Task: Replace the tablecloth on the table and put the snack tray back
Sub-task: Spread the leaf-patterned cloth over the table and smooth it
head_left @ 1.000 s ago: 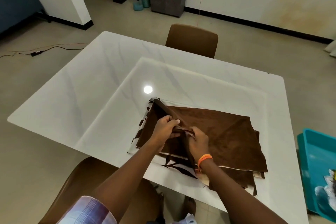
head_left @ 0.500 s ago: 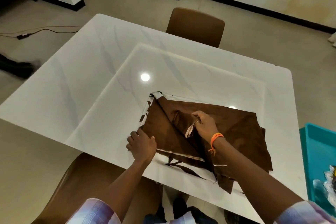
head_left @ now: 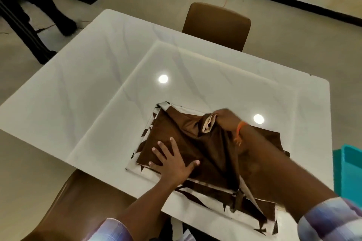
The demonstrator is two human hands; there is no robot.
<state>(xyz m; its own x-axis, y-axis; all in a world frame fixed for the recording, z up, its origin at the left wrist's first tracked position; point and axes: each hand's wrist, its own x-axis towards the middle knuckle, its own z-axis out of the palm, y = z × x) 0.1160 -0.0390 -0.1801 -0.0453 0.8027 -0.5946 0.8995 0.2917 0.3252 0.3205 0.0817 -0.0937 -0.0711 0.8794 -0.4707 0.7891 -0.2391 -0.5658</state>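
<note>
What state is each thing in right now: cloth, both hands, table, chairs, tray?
tablecloth: still mostly folded, top layer lifted
left hand: flat, pressing the cloth down
right hand: gripping a bunched cloth layer
table: bare marble except under the cloth
far chair: pushed in
teal tray: off the table, at right

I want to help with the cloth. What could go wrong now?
The right hand is lifting only one fold, so the brown cloth might open crooked or bunch up. The left hand presses it flat near the table edge; letting go could let it slide off.
</note>
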